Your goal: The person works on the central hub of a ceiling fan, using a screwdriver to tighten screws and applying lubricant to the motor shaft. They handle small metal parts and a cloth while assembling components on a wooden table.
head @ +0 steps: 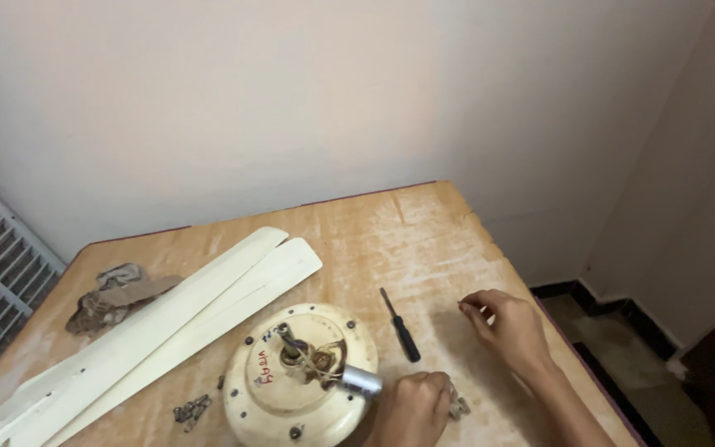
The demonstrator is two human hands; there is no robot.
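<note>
A cream ceiling fan motor lies on the wooden table at the bottom centre, with wires and a silver cylinder on top. My left hand is curled into a fist just right of that cylinder, touching the motor's edge. A small metal part peeks out beside it. My right hand rests on the table further right, fingers loosely bent, fingertips down, nothing visible in it. A black-handled screwdriver lies between the motor and my right hand.
Two long cream fan blades lie diagonally across the left of the table. A crumpled rag sits at the far left. Several small metal screws lie left of the motor. A wall is behind, and the table's right edge drops to the floor.
</note>
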